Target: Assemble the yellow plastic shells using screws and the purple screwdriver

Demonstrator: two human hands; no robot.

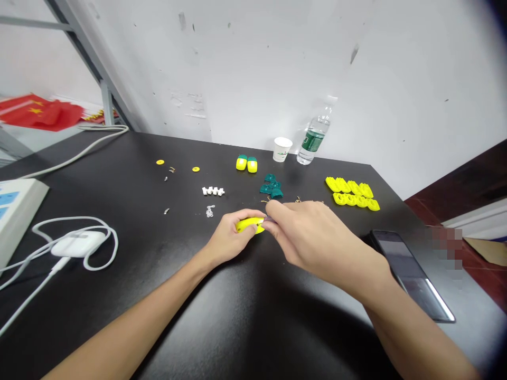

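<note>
My left hand (pixel 227 237) is closed round a small yellow plastic piece (pixel 249 225) just above the black table (pixel 138 211). My right hand (pixel 307 232) meets it from the right, fingertips pinched at the piece's end; what they pinch is too small to name. Beyond my hands lie dark green plastic parts (pixel 271 187), a row of yellow shells (pixel 352 193), two assembled yellow-and-green pieces (pixel 246 163), small white parts (pixel 213 191), two yellow discs (pixel 160 162) and tiny metal bits (pixel 167 211).
A paper cup (pixel 282 149) and a water bottle (pixel 313 138) stand at the back edge by the wall. A phone (pixel 412 272) lies at the right. A white charger with cable (pixel 77 244) and a power strip (pixel 16 203) are at the left.
</note>
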